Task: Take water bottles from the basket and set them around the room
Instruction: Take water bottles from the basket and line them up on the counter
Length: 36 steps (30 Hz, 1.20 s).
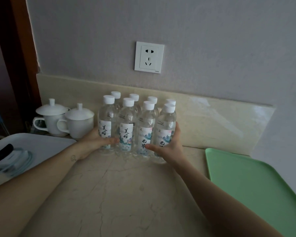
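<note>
Head view. Eight clear plastic water bottles (126, 124) with white caps and printed labels stand upright in two rows of four on a beige marble-patterned counter (118, 194), the back row close to the low backsplash beneath a white wall socket (149, 57). The left hand (92, 142) cups the front bottle at the left end of the group, thumb lying across its label; the right hand (169, 146) wraps the front bottle at the right end, fingers along its outer side and thumb pointing across the front. Two white lidded porcelain cups (63, 120) stand just left of the bottles, behind a white tray (41, 142). A pale green plastic tray (255, 185) lies at the right.
</note>
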{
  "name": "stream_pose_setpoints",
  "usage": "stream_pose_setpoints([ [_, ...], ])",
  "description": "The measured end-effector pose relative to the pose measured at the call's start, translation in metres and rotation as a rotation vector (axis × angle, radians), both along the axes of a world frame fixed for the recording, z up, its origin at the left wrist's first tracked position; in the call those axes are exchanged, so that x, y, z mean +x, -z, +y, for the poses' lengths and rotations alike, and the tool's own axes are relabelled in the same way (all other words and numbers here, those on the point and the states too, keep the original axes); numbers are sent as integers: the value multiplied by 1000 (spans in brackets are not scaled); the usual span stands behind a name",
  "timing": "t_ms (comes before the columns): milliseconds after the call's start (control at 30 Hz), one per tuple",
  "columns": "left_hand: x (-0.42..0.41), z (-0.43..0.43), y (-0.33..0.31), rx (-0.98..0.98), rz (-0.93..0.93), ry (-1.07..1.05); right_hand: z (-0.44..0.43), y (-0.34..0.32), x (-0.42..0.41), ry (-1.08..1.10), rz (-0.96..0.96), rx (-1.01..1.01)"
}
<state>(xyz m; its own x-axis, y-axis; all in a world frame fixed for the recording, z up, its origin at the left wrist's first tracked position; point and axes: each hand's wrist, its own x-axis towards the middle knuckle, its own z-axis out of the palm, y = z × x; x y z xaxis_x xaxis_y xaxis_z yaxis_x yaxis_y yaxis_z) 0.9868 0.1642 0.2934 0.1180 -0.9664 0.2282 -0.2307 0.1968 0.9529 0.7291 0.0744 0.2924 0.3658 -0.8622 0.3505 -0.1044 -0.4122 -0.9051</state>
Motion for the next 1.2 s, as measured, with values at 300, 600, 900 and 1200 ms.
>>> stream_pose_setpoints([
  [300,-11,-5,6,-32,-1,-107,-6,1,-8,4,-15,-11],
  [600,-38,-10,7,-62,8,-118,-12,-1,-34,-9,-18,35],
  [900,-73,-20,8,-84,19,-154,-26,0,-67,30,-5,20],
  [1200,-57,-10,-13,29,-238,-184,-13,-23,-86,44,88,1],
])
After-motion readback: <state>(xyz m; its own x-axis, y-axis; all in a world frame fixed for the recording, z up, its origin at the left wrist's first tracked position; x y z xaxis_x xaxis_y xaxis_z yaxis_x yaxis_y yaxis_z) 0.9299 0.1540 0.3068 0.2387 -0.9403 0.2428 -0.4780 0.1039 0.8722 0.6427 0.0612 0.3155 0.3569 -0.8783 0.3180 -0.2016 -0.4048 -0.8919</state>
